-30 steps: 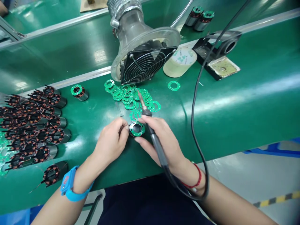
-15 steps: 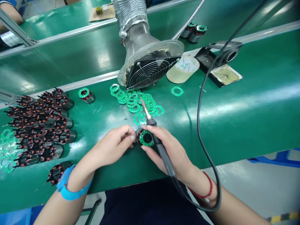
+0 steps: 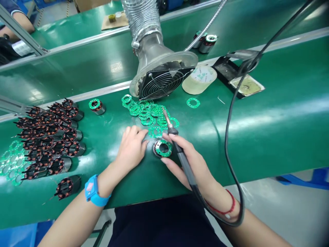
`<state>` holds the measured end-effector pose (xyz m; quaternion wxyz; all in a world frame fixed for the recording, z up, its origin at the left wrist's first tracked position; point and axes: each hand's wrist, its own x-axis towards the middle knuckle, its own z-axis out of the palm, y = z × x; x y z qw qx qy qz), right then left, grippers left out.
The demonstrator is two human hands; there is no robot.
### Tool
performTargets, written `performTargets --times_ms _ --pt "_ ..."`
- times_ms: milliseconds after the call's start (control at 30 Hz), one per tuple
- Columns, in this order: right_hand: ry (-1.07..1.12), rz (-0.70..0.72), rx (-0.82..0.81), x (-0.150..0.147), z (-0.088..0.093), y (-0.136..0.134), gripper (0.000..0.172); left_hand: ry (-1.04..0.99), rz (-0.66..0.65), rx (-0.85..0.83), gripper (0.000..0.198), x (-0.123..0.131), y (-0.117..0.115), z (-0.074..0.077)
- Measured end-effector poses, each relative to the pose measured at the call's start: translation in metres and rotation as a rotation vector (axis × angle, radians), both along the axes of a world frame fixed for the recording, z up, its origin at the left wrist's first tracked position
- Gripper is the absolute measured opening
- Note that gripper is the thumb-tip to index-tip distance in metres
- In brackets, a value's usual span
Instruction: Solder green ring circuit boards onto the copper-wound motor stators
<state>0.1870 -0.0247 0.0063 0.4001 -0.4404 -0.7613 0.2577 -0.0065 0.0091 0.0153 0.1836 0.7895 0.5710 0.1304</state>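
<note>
My right hand (image 3: 190,157) is wrapped round a soldering iron (image 3: 183,161), whose metal tip points away over a pile of green ring-shaped circuit boards (image 3: 146,111). Its thumb and fingertips also rest at the right side of a motor stator (image 3: 155,150) standing on the bench with a green ring board (image 3: 167,152) on top. My left hand (image 3: 132,145) lies palm down just left of that stator, thumb and fingers apart. Its fingertips come close to the nearest loose ring boards (image 3: 155,132); whether they touch is unclear. A blue wrist strap (image 3: 97,193) circles my left wrist.
Several bare stators (image 3: 51,137) stand in rows at left, with more ring boards (image 3: 11,161) behind. One stator with a board (image 3: 97,106) stands apart. A fume extractor fan (image 3: 164,84) hangs overhead. Tape roll (image 3: 196,85), iron stand (image 3: 228,72) and the iron's cable (image 3: 227,137) are right.
My left hand has let go of the stator's side and moved up and left, its fingers spreading towards the ring boards. The stator now stands more upright; the iron has shifted slightly right.
</note>
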Motion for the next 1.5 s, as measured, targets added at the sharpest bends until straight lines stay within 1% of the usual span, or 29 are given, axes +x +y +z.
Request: performTargets --times_ms 33,100,167,233,300,333,400,467,500,600,667,700,733,800,833,933,967,1067,1133,1200,1233,1300,1333,1367,1400,1433,1500 --pt "0.037 -0.039 0.006 0.002 0.0 -0.001 0.056 -0.008 -0.038 -0.003 0.032 0.003 0.0 -0.001" --pt "0.096 -0.161 0.034 0.01 0.0 -0.002 0.051 -0.048 -0.114 0.002 0.035 0.006 -0.001 -0.003" --pt "0.096 -0.259 0.066 0.025 0.001 0.001 0.044 -0.103 -0.146 0.044 0.036 0.004 -0.001 -0.004" --pt "0.037 -0.284 0.086 0.044 0.004 0.011 0.04 -0.166 -0.095 0.127 0.035 0.0 -0.003 -0.004" --pt "-0.069 -0.269 0.108 0.068 0.007 0.027 0.038 -0.226 0.016 0.204 0.033 -0.004 -0.004 -0.003" --pt "-0.157 -0.274 0.137 0.081 0.008 0.038 0.034 -0.252 0.069 0.217 0.032 -0.006 -0.004 -0.002" --pt "-0.408 -0.313 0.213 0.106 0.008 0.06 0.027 -0.315 0.159 0.199 0.029 -0.008 -0.005 0.0" --pt "-0.653 -0.351 0.205 0.128 0.006 0.083 0.027 -0.423 0.229 0.134 0.024 -0.009 -0.005 0.003" --pt "-0.723 -0.361 0.203 0.137 0.004 0.094 0.029 -0.513 0.263 0.079 0.021 -0.009 -0.005 0.004" --pt "-0.736 -0.368 0.219 0.156 -0.003 0.121 0.03 -0.917 0.344 -0.196 0.021 -0.01 -0.003 0.011" --pt "-0.709 -0.347 0.221 0.164 -0.008 0.137 0.026 -1.182 0.363 -0.376 0.025 -0.01 -0.003 0.019" --pt "-0.69 -0.323 0.217 0.166 -0.01 0.144 0.024 -1.275 0.362 -0.437 0.026 -0.011 -0.002 0.023" --pt "-0.661 -0.308 0.217 0.169 -0.013 0.151 0.022 -1.341 0.358 -0.475 0.028 -0.011 -0.002 0.027" --pt "-0.53 -0.27 0.17 0.171 -0.019 0.164 0.017 -1.411 0.345 -0.521 0.03 -0.012 -0.003 0.033" --pt "-0.483 -0.289 0.148 0.172 -0.021 0.169 0.016 -1.428 0.336 -0.539 0.031 -0.012 -0.004 0.035" --pt "-0.417 -0.357 0.139 0.172 -0.026 0.177 0.028 -1.452 0.318 -0.576 0.032 -0.014 -0.005 0.039" --pt "-0.416 -0.364 0.145 0.173 -0.026 0.177 0.028 -1.459 0.314 -0.585 0.032 -0.015 -0.006 0.039" --pt "-0.424 -0.356 0.159 0.171 -0.024 0.171 0.019 -1.483 0.286 -0.615 0.032 -0.016 -0.008 0.04" --pt "-0.427 -0.34 0.166 0.165 -0.021 0.16 0.016 -1.509 0.254 -0.64 0.03 -0.017 -0.009 0.041" --pt "-0.419 -0.29 0.154 0.152 -0.017 0.143 0.019 -1.526 0.233 -0.649 0.028 -0.016 -0.011 0.04" --pt "-0.357 -0.288 0.151 0.142 -0.015 0.133 0.02 -1.525 0.234 -0.642 0.027 -0.015 -0.011 0.04" --pt "-0.224 -0.241 0.117 0.116 -0.008 0.108 0.03 -1.506 0.25 -0.62 0.024 -0.014 -0.012 0.039" --pt "-0.206 -0.198 0.108 0.101 -0.004 0.094 0.033 -1.493 0.26 -0.605 0.023 -0.013 -0.013 0.038" --pt "-0.179 -0.148 0.101 0.085 0.001 0.08 0.031 -1.477 0.268 -0.589 0.02 -0.013 -0.013 0.037" --pt "-0.107 -0.086 0.068 0.069 0.006 0.067 0.031 -1.453 0.269 -0.571 0.017 -0.012 -0.014 0.036" --pt "-0.035 -0.027 0.08 0.054 0.012 0.055 0.032 -1.417 0.259 -0.55 0.013 -0.012 -0.016 0.035" --pt "0.087 0.081 0.059 0.027 0.024 0.034 0.034 -1.307 0.198 -0.482 0.007 -0.011 -0.02 0.033"
